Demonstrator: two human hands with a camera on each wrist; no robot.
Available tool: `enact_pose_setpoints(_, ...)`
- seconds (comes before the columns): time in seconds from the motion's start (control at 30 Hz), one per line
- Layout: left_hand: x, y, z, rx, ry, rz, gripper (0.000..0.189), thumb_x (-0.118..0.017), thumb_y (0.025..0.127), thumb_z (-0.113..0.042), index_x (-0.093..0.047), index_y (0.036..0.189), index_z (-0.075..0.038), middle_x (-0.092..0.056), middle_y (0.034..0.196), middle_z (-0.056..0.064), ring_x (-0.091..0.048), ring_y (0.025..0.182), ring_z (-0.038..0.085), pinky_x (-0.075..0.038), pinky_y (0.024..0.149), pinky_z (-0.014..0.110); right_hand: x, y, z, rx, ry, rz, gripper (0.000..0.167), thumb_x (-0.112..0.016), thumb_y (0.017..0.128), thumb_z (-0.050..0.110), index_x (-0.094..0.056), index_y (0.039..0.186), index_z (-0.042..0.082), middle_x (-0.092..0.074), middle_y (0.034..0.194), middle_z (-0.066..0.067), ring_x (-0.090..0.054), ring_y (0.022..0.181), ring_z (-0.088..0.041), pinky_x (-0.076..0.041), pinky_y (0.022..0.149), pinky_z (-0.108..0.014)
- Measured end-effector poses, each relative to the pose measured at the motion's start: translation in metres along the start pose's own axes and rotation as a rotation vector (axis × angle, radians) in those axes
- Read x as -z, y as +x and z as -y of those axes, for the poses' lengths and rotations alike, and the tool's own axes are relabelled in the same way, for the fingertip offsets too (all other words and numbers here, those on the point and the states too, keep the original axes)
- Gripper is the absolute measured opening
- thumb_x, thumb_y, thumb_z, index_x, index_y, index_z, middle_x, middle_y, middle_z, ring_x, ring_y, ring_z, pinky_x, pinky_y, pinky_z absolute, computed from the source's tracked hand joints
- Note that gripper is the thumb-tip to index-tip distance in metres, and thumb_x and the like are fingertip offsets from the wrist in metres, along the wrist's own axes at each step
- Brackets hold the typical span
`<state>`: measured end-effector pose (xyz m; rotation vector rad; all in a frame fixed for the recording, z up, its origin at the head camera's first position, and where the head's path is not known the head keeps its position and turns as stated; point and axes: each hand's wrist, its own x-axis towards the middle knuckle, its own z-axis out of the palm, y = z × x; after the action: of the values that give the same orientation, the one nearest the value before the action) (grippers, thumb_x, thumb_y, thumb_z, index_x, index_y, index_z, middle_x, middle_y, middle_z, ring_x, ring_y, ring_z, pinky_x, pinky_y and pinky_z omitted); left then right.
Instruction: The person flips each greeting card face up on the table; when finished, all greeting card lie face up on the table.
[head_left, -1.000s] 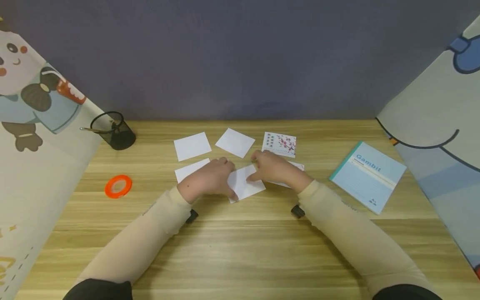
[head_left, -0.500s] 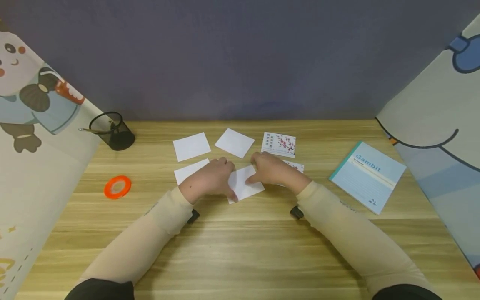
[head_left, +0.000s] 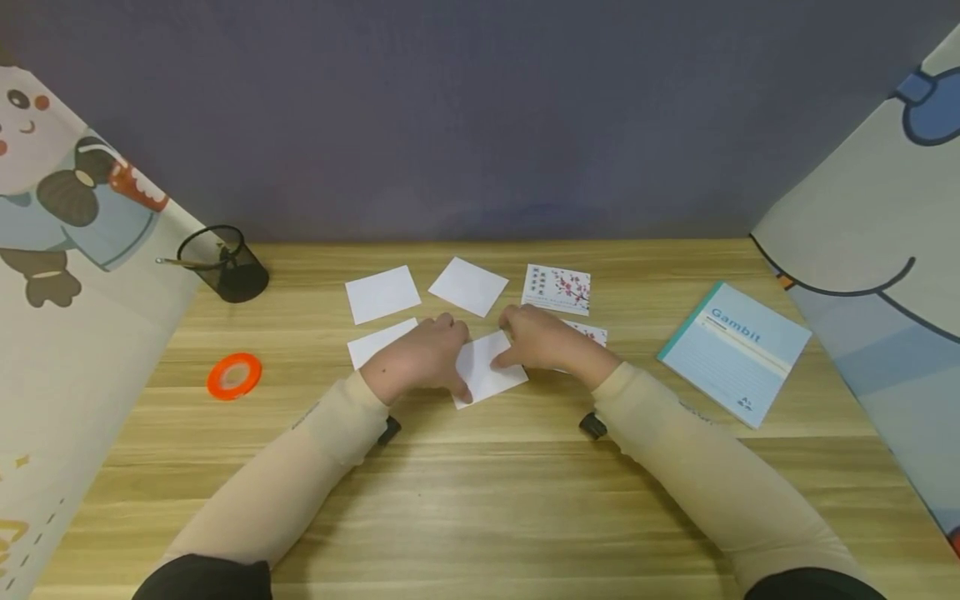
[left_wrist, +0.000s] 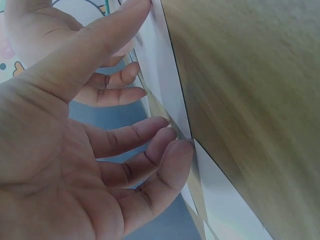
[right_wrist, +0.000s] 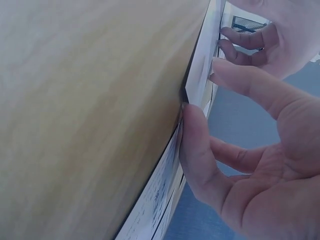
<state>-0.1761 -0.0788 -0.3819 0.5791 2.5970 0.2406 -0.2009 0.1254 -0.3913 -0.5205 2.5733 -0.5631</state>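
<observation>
Pale wood grain covers the table (head_left: 480, 517), with a dark wall (head_left: 480, 125) beyond it at twelve o'clock. Near the middle lies a white card (head_left: 483, 377), hub of a loose fan: one blank card (head_left: 382, 295) at ten o'clock from it, another (head_left: 468, 286) between eleven and twelve, a third (head_left: 373, 340) between nine and ten, partly hidden by the left hand (head_left: 420, 354). One blossom card (head_left: 557, 289) lies between one and two, a second (head_left: 592, 332) between two and three, partly hidden by the right hand (head_left: 542, 337).

Both hands are relaxed, fingers loosely bent and spread, tips touching the white card: the left at its nine o'clock end, the right around its one o'clock corner. No firm pinch shows.

Likeliest trouble is the card skidding or turning, should one hand push harder than the other. At its nine o'clock end, a corner sits so near the third blank card that I cannot tell whether they touch; a nudge there could ride one over the other. A fingertip catching an edge might crease it. The right wrist could drag the second blossom card askew. The tape (head_left: 215, 379) at nine and notebook (head_left: 735, 358) at three, well apart, look safe.
</observation>
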Motion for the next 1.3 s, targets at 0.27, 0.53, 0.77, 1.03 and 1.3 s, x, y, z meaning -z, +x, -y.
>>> enact_pose_setpoints(0.27,0.0018,0.0000,0.0009,-0.006,-0.008,0.013,0.087,-0.098,0.074,-0.043,-0.057,0.140,-0.002,-0.057,0.124,0.013,-0.056,0.108,0.028,-0.056,0.096,0.043,-0.0001,0.0010,-0.0011,-0.011,0.034,0.015,0.069,-0.084,0.093,0.030,-0.054,0.145,-0.003,-0.066,0.111,-0.012,-0.060,0.095,-0.023,-0.055,0.084,-0.035)
enact_pose_setpoints(0.53,0.0015,-0.0006,0.0019,-0.007,-0.025,0.013,0.090,-0.099,0.073,-0.042,-0.057,0.141,-0.003,-0.056,0.129,0.014,-0.056,0.115,0.031,-0.056,0.101,0.045,0.0013,-0.0015,0.0002,-0.016,0.103,0.043,0.067,-0.082,0.095,0.026,-0.051,0.148,-0.001,-0.061,0.098,-0.009,-0.060,0.067,-0.016,-0.051,0.066,-0.028)
enact_pose_setpoints(0.77,0.0004,-0.0007,0.0037,-0.014,-0.034,0.005,0.085,-0.099,0.073,-0.042,-0.059,0.138,-0.004,-0.056,0.128,0.012,-0.054,0.114,0.029,-0.056,0.100,0.043,0.0011,-0.0026,-0.0005,-0.017,0.120,0.053,0.064,-0.082,0.096,0.022,-0.049,0.146,0.002,-0.058,0.098,-0.011,-0.062,0.071,-0.019,-0.054,0.064,-0.028)
enact_pose_setpoints(1.03,0.0012,-0.0010,0.0041,-0.010,-0.045,0.000,0.081,-0.098,0.075,-0.042,-0.060,0.136,-0.005,-0.055,0.126,0.010,-0.052,0.111,0.027,-0.054,0.097,0.041,0.0001,-0.0043,-0.0035,-0.028,0.154,0.065,0.059,-0.082,0.096,0.019,-0.046,0.141,0.004,-0.059,0.103,-0.014,-0.067,0.081,-0.022,-0.062,0.068,-0.029)
enact_pose_setpoints(1.3,0.0031,0.0012,0.0077,-0.002,-0.088,-0.003,0.072,-0.096,0.078,-0.039,-0.063,0.132,-0.006,-0.056,0.127,0.009,-0.052,0.113,0.027,-0.054,0.097,0.041,0.0014,-0.0057,-0.0045,-0.047,0.167,0.063,0.059,-0.081,0.097,0.019,-0.044,0.140,0.003,-0.060,0.110,-0.016,-0.067,0.077,-0.022,-0.060,0.066,-0.029)
